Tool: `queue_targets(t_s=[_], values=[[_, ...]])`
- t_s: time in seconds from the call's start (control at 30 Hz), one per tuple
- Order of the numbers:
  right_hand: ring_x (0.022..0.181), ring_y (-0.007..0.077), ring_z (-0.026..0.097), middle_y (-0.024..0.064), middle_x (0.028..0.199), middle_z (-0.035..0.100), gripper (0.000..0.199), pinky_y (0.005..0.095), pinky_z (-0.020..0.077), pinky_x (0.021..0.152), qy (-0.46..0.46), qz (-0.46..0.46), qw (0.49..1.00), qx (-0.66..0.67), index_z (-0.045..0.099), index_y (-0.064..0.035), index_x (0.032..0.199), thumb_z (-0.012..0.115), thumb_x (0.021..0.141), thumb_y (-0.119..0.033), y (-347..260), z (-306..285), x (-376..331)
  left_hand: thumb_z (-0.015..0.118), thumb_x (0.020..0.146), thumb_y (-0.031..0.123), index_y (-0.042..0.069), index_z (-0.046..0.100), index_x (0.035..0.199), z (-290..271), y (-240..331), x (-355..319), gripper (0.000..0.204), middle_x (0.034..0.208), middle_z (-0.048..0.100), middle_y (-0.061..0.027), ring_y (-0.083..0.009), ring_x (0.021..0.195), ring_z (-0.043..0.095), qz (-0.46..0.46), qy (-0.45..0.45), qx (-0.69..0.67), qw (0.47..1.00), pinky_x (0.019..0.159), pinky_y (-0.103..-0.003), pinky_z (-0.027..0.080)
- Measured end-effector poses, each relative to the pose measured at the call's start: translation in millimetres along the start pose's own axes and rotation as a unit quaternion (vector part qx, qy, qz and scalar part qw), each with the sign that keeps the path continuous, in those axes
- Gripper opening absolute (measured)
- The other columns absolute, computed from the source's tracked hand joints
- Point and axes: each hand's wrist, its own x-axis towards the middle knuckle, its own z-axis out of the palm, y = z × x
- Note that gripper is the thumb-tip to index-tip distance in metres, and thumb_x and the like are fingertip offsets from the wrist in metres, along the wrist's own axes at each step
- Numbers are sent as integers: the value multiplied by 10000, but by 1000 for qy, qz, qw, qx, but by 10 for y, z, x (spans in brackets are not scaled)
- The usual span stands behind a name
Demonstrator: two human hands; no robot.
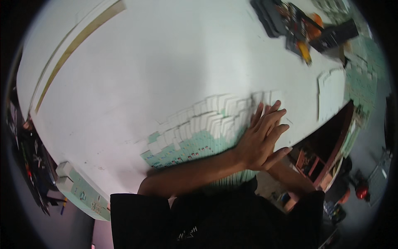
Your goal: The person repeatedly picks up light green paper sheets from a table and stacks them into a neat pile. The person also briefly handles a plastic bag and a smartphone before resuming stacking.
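On the white table (166,62), the left hand (261,141) lies flat with its fingers (271,118) stretched out and only slightly spread, gripping nothing; the palm and fingers press against the right end of a long fanned row of small flat cartons (203,124), white on their upper flaps and pale green with small printed figures lower down; the fingertips reach the last few cartons at that end, and the rest of the row runs away from the heel of the hand toward the near-left edge of the table; the thumb points off to the right, clear of the cartons. The right hand (275,155) sits directly beneath the left one and is almost wholly covered by it; one or two fingertips show past the left palm, but whether that hand is open or closed cannot be told. Beyond the fingertips to the right, apart from them, a separate white stack of cartons (331,95) stands near the table edge; far past the fingertips lies a dark pile of tools (298,23) with orange parts.
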Motion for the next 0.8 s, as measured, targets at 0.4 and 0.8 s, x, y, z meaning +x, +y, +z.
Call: queue_targets(t_s=[0.4,0.8], values=[[1602,508,44,304,1718,132,1115,793,-30,1190,143,-129,980,57,219,11,1653,699,838,-579,14,145,144,709,950,279,-21,558,1353,28,-133,102,525,1425,539,-260,-486,1417,447,51,-99,83,990,1236,-615,254],[1567,306,290,194,1634,358,802,435,223,1285,288,-81,559,773,260,44,1616,568,892,-113,256,201,134,652,977,286,-108,314,1589,78,205,15,803,1654,267,-373,-554,1555,211,13,-326,342,881,1276,-602,173]])
